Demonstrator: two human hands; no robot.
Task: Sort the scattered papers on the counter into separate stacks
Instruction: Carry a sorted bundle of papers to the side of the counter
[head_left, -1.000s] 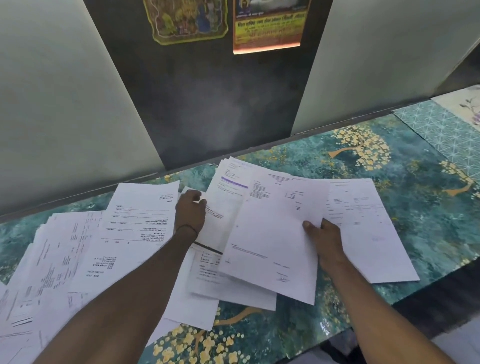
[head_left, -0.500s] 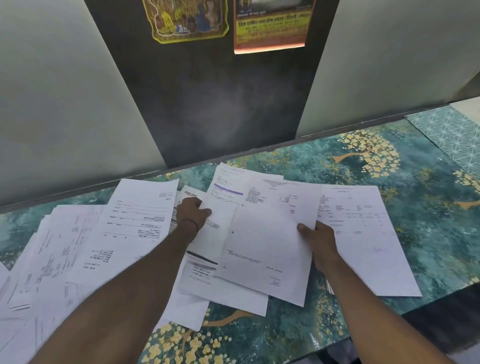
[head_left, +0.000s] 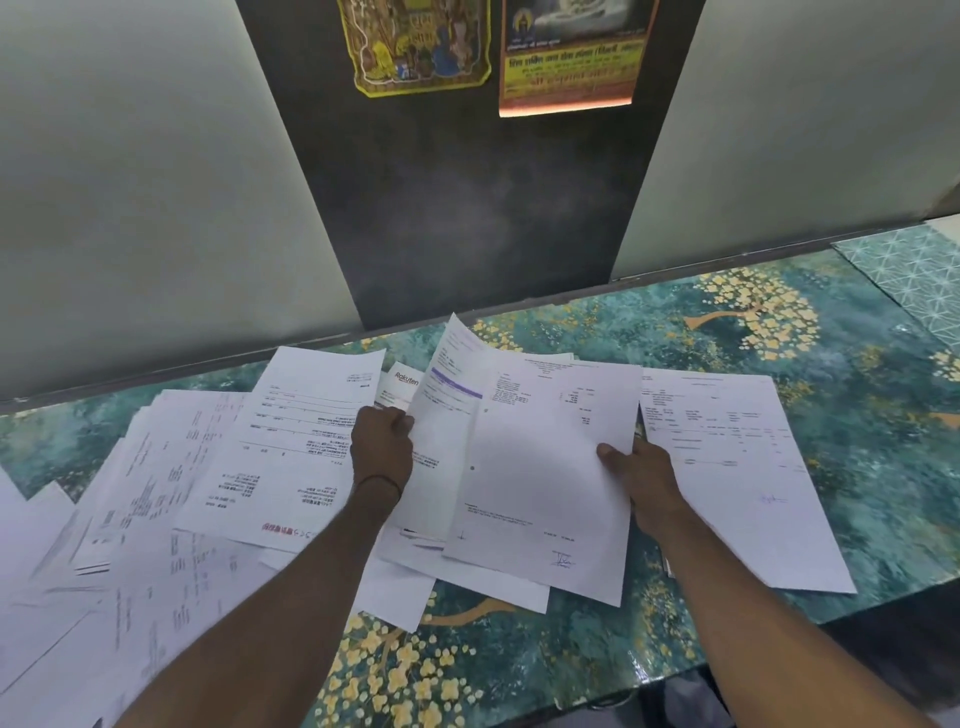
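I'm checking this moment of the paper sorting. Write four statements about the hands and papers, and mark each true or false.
1. The right hand holds the edge of a signed sheet. True.
2. The left hand lies flat, holding nothing. False: it grips the purple-striped sheet.
3. A Rakuten-headed sheet shows just beyond the left hand. True.
4. The counter is plain white. False: it is teal with golden trees.

A dark panel (head_left: 467, 208) between pale wall panels (head_left: 130, 182) carries a yellow-edged picture (head_left: 421, 47) and what may be a calendar (head_left: 569, 67); a lattice-patterned mat (head_left: 914, 265) lies far right.
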